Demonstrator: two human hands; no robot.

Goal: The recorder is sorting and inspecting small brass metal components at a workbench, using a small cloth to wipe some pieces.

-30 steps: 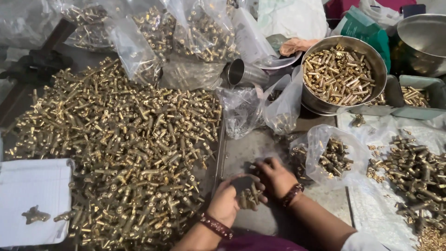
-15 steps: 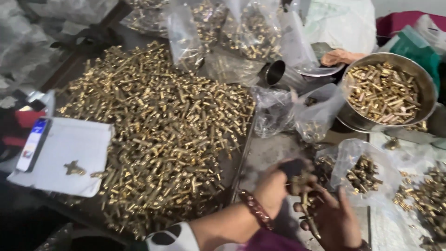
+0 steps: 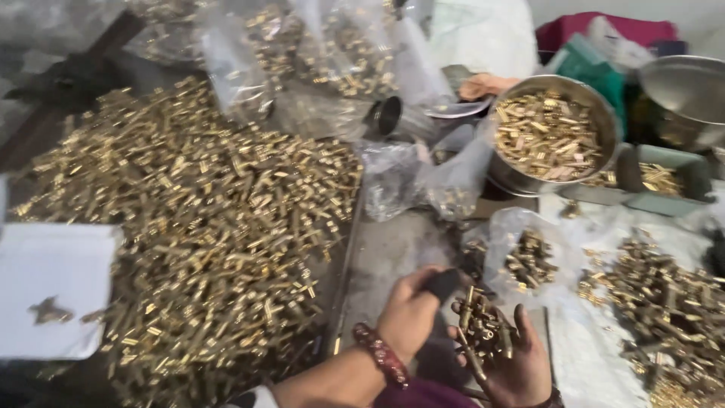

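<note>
My left hand (image 3: 411, 310) is closed around a small dark tool (image 3: 440, 284), held just right of a large heap of small brass fittings (image 3: 204, 227). A beaded bracelet (image 3: 381, 355) circles that wrist. My right hand (image 3: 513, 359) lies palm up beside it, cupping a handful of brass fittings (image 3: 479, 329), with the fingers curled loosely under them. The two hands are almost touching at the bottom centre of the head view. The picture is blurred by motion.
A steel bowl (image 3: 596, 113) of brass parts stands at the back right, another steel bowl (image 3: 683, 94) beyond it. Clear plastic bags (image 3: 423, 177) of fittings lie behind and to the right. White paper (image 3: 53, 287) with one fitting lies at left. More brass parts (image 3: 664, 302) are spread at right.
The view has swung from side to side. My right hand turned palm up with fittings in it; my left hand now grips the dark tool beside it.
</note>
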